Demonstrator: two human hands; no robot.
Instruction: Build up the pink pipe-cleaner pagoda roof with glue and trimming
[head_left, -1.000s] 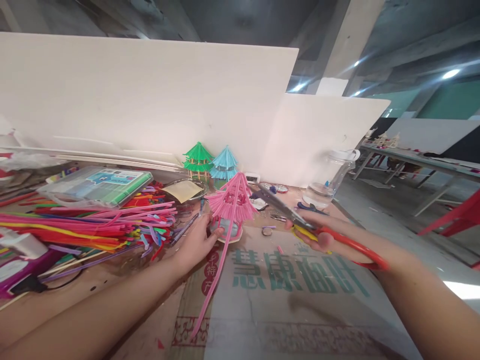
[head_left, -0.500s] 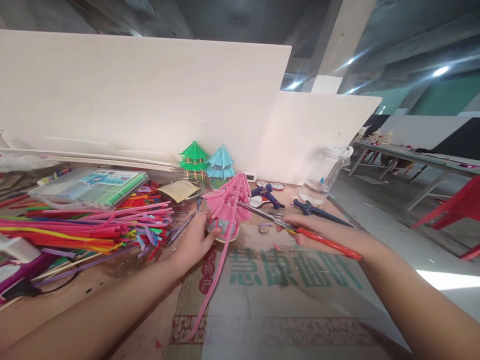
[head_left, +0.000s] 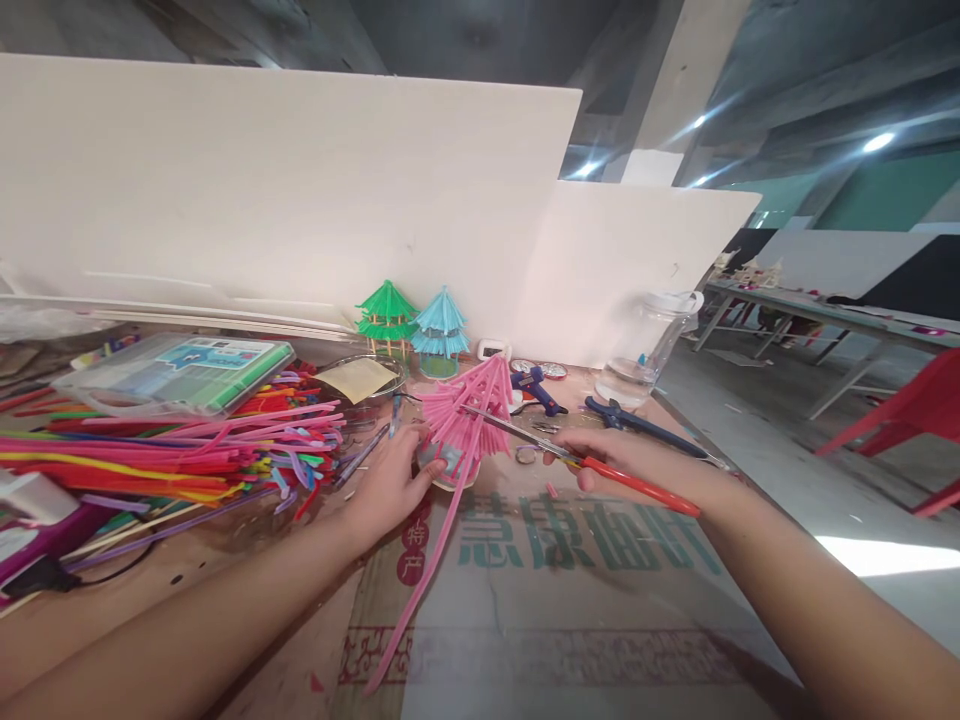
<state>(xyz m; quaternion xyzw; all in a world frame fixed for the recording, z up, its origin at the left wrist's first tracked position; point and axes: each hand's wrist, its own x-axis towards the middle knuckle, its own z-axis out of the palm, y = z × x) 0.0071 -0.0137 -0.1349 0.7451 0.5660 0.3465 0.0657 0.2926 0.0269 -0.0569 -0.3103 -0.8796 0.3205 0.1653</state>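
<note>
My left hand [head_left: 394, 475] holds the pale base [head_left: 454, 470] of a small pink pavilion model [head_left: 476, 400] made of fuzzy pipe cleaners; its thumb lies on the base's rim. The model leans to the right. A long pink pipe cleaner [head_left: 435, 560] hangs from it over the mat toward me. My right hand [head_left: 585, 450] is closed around what look like red-handled long-nose pliers [head_left: 637, 487]. Their thin metal tips reach in under the pink roof, among its strands. What exactly the tips touch there cannot be made out.
A green pavilion [head_left: 386, 315] and a blue one [head_left: 442, 325] stand behind. Left lie many coloured pipe cleaners [head_left: 187, 455] and a clear plastic case [head_left: 180, 375]. A glue gun [head_left: 536, 390], dark-handled pliers [head_left: 645, 428] and a clear jar [head_left: 649, 350] are at the back right.
The pink model has tilted and shifted slightly right, uncovering more of the white device behind it. My right hand and the pliers have moved a little left, their tips deeper under the roof.
</note>
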